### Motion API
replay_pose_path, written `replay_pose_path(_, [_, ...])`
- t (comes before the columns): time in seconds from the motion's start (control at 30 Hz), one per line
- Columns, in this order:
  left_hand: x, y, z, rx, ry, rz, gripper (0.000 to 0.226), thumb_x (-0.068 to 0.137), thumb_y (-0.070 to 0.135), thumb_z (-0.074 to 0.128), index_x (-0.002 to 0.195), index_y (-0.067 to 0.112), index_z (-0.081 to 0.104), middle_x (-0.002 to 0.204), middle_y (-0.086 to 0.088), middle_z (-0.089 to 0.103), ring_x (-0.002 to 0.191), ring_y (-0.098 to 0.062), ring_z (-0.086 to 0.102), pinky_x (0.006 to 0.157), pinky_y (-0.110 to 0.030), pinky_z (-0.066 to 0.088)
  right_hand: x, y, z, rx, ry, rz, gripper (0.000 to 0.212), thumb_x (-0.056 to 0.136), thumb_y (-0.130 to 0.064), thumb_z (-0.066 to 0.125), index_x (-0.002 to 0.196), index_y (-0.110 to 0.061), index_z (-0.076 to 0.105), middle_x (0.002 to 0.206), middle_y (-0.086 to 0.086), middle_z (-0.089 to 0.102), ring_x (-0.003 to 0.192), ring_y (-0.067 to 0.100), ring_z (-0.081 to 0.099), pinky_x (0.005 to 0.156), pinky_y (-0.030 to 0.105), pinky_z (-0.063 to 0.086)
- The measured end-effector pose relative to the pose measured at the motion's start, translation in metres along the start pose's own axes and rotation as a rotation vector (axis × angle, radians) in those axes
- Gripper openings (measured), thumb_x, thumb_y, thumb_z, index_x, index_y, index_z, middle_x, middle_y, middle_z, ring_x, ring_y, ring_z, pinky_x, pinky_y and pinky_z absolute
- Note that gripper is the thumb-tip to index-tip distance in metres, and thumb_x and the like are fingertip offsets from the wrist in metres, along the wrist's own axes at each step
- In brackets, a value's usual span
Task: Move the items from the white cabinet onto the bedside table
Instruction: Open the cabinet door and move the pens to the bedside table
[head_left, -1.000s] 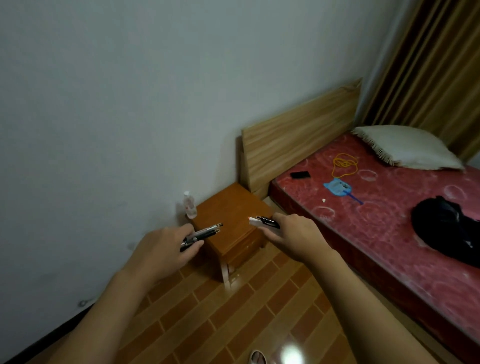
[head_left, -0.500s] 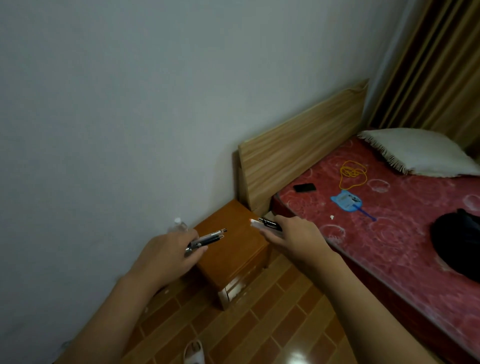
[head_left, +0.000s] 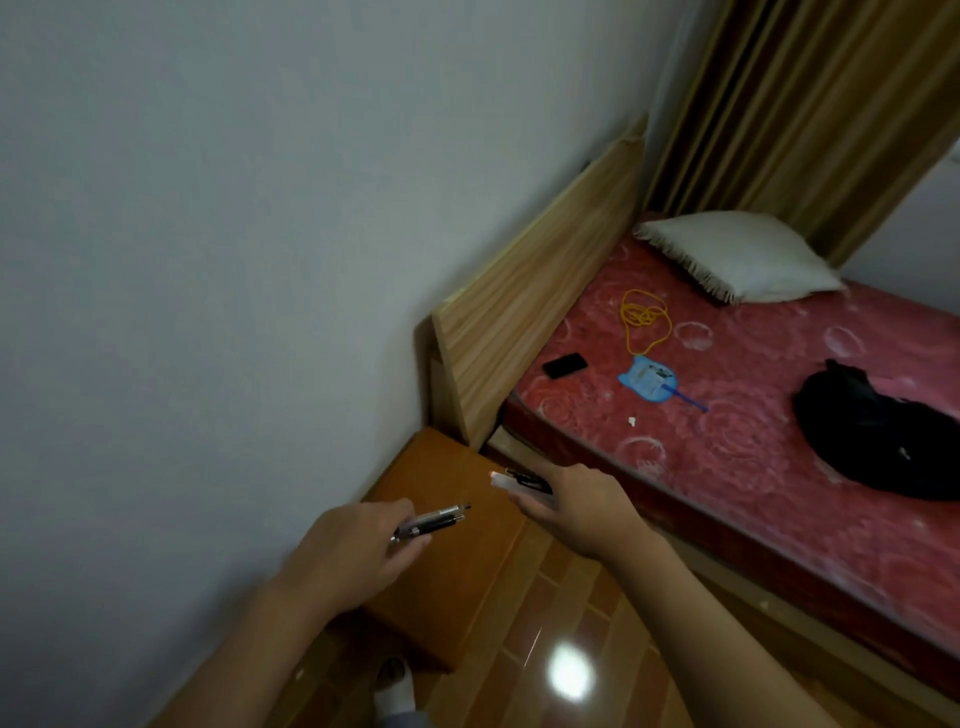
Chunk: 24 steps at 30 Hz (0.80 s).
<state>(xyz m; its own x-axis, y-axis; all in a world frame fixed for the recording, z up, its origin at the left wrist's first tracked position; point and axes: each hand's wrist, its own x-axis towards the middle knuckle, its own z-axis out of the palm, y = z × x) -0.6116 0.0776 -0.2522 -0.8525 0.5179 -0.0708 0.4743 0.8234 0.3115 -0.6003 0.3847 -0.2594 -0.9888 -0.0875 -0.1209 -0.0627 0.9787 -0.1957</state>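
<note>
Both pens (head_left: 434, 519) jut from left hand (head_left: 348, 556) above bedside table (head_left: 441, 483).

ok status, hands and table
Left hand grips pens. Right hand holds white item. Both over table, nothing blocking.

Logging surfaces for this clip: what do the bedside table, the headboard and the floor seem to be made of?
Bedside table: wood or wood veneer, orange-brown, smooth satin top with faint grain.
Headboard: pale wood or laminate, matt, with clear streaked grain lines.
Floor: probably glazed tile or vinyl in a brown brick pattern; a sharp lamp reflection shows high gloss.
</note>
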Motion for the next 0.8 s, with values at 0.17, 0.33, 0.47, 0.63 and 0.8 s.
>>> replay_pose_path(0.17, [0.052, -0.054, 0.009, -0.018, -0.109, 0.092, 0.028, 0.096, 0.063, 0.046, 0.091, 0.036, 0.048, 0.074, 0.011, 0.056, 0.063, -0.008, 0.055, 0.059, -0.027, 0.049, 0.042, -0.021, 0.014, 0.034, -0.08, 0.125, 0.053, 0.093, -0.08, 0.036, 0.09, -0.03, 0.054, 0.076, -0.009, 0.057, 0.065, 0.01, 0.056, 0.057, 0.033, 0.043])
replay_pose_path(0.33, [0.096, -0.075, 0.034, -0.058, -0.228, 0.173, 0.024, 0.097, 0.062, 0.045, 0.093, 0.039, 0.045, 0.075, 0.014, 0.052, 0.062, -0.003, 0.051, 0.053, -0.019, 0.036, 0.069, -0.012, 0.042, 0.035, -0.167, 0.196, 0.059, 0.091, -0.083, 0.033, 0.094, -0.029, 0.057, 0.078, -0.008, 0.062, 0.064, 0.01, 0.058, 0.055, 0.031, 0.045])
replay_pose_path(0.47, [0.127, -0.081, 0.059, -0.069, -0.291, 0.201, 0.021, 0.099, 0.061, 0.044, 0.094, 0.041, 0.042, 0.077, 0.017, 0.05, 0.061, -0.001, 0.046, 0.052, -0.019, 0.029, 0.098, 0.005, 0.067, 0.066, -0.215, 0.244, 0.06, 0.091, -0.084, 0.034, 0.094, -0.029, 0.058, 0.08, -0.007, 0.063, 0.066, 0.012, 0.06, 0.062, 0.036, 0.053])
replay_pose_path(0.63, [0.172, -0.085, 0.095, -0.064, -0.357, 0.225, 0.019, 0.099, 0.058, 0.046, 0.094, 0.041, 0.041, 0.083, 0.016, 0.053, 0.062, -0.002, 0.045, 0.05, -0.019, 0.026, 0.137, 0.034, 0.108, 0.121, -0.29, 0.263, 0.064, 0.091, -0.084, 0.032, 0.091, -0.027, 0.059, 0.076, -0.005, 0.062, 0.063, 0.013, 0.059, 0.061, 0.039, 0.054])
replay_pose_path(0.8, [0.219, -0.09, 0.147, -0.064, -0.405, 0.238, 0.016, 0.101, 0.056, 0.046, 0.099, 0.04, 0.042, 0.086, 0.017, 0.052, 0.064, -0.002, 0.043, 0.051, -0.018, 0.024, 0.172, 0.076, 0.162, 0.145, -0.332, 0.25, 0.065, 0.09, -0.086, 0.028, 0.095, -0.029, 0.058, 0.079, -0.007, 0.061, 0.068, 0.014, 0.059, 0.064, 0.04, 0.055])
